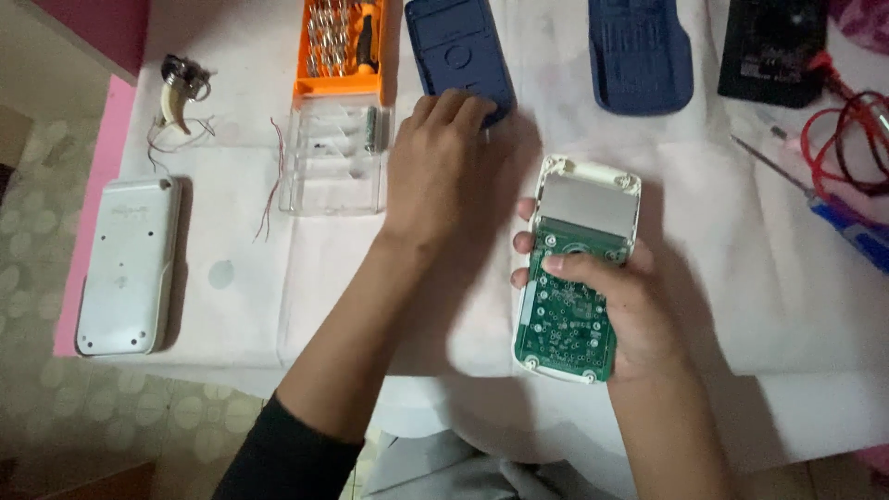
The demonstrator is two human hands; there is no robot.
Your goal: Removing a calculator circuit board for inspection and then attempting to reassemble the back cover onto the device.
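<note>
Looks like a home repair corner: white-covered table [278, 306] over a patterned floor [56, 407], orange bit set [339, 46], red meter leads [847, 139], opened casings [641, 56] and a circuit board [567, 324].

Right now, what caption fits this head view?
Right hand holds a green circuit board; left hand reaches a blue cover.
</note>
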